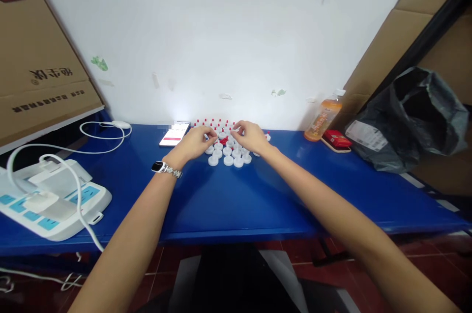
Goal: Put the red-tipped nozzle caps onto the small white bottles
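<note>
Several white round nozzle caps (228, 160) stand on the blue table between and in front of my hands. Behind them, against the wall, are more white caps fitted with small red tips (213, 121). Loose red tips (223, 141) lie in a small pile in the middle. My left hand (197, 142), with a watch on its wrist, is at the left side of the caps, thumb and fingers drawn together. On the right, my right hand (251, 136) is also closed in a pinch over the caps. Whatever either pinch holds is too small to make out.
A phone (174, 134) with a lit screen lies left of the caps. At the left is a white power strip (88, 210) with cables. An orange drink bottle (324, 116), a red box (336, 139) and a dark plastic bag (401, 121) stand at the right.
</note>
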Demonstrator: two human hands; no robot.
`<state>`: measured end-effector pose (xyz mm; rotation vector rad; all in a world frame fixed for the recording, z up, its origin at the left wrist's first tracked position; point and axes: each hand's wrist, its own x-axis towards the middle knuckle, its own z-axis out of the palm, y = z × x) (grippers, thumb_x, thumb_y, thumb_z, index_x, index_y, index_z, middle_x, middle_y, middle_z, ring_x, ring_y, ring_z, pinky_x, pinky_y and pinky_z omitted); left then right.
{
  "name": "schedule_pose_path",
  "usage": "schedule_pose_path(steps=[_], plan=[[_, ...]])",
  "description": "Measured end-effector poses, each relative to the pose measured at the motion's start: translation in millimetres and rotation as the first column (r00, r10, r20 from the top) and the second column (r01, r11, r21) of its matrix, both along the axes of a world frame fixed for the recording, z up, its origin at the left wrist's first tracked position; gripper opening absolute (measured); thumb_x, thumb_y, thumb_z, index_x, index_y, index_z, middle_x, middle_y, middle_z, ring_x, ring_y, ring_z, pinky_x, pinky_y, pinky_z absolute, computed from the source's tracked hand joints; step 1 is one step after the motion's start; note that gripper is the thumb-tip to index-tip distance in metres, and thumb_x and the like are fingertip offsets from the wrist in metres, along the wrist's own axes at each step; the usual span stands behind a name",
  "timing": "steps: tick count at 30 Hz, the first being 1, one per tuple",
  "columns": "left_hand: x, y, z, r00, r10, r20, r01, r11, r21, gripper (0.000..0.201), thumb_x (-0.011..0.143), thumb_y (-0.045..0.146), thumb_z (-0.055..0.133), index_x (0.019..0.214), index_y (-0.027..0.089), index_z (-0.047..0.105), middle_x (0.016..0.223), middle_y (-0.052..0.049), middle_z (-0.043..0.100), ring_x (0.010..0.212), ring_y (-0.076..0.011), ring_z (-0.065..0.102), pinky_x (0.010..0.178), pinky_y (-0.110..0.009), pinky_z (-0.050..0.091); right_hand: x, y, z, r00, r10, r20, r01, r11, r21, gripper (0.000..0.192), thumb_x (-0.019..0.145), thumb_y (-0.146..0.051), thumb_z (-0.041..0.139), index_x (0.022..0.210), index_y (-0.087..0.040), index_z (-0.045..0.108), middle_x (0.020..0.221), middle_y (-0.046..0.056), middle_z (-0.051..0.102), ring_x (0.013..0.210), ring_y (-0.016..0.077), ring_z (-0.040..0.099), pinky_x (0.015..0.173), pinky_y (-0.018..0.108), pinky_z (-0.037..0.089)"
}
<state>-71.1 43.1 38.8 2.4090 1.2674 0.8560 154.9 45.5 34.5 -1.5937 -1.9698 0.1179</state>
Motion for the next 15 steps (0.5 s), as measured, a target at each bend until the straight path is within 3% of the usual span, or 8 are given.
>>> schedule_pose_path(steps=[2, 5, 12, 15], plan=[[0, 2, -3.4, 1.0, 0.016, 0.018, -0.016, 1.0, 0.008, 0.021, 0.091, 0.035, 0.058, 0.09, 0.019, 0.072, 0.089, -0.006, 0.074, 0.074, -0.0197, 0.061, 0.07, -0.033, 0.046, -16, 19, -1.2, 0.997, 0.011, 0.08, -0.01, 1.0, -0.004, 0.033, 0.091, -0.043, 0.06, 0.112, -0.02, 0.072, 0.106, 0.01, 0.072, 0.098, 0.0255, 0.065, 0.092, 0.039, 0.043], [0, 6, -9.0, 0.999, 0.011, 0.034, -0.012, 1.0, 0.016, 0.023, 0.092, 0.035, 0.056, 0.09, 0.019, 0.072, 0.086, -0.005, 0.074, 0.073, -0.0193, 0.061, 0.07, -0.033, 0.045, -35, 41, -4.4, 0.979, -0.028, 0.202, 0.032, 0.999, -0.017, 0.031, 0.088, -0.043, 0.063, 0.103, -0.019, 0.075, 0.119, 0.016, 0.067, 0.113, 0.0316, 0.06, 0.102, 0.048, 0.035], [3, 6, -9.8, 0.999, 0.004, 0.042, -0.006, 0.999, 0.032, 0.023, 0.093, 0.036, 0.054, 0.089, 0.019, 0.07, 0.086, -0.005, 0.074, 0.074, -0.02, 0.062, 0.071, -0.034, 0.046, -47, 57, -11.8, 0.967, -0.129, 0.221, 0.142, 0.989, -0.046, 0.022, 0.084, -0.034, 0.064, 0.096, -0.019, 0.076, 0.111, 0.015, 0.071, 0.114, 0.0323, 0.059, 0.101, 0.047, 0.034], [3, 4, -8.3, 0.997, 0.046, 0.056, -0.052, 0.993, 0.107, 0.023, 0.095, 0.036, 0.054, 0.093, 0.02, 0.07, 0.095, -0.006, 0.073, 0.076, -0.0198, 0.062, 0.073, -0.035, 0.047, -49, 61, -13.8, 0.964, -0.145, 0.221, 0.16, 0.986, -0.054, 0.024, 0.083, -0.034, 0.065, 0.095, -0.017, 0.076, 0.11, 0.015, 0.072, 0.112, 0.0321, 0.059, 0.101, 0.047, 0.034]])
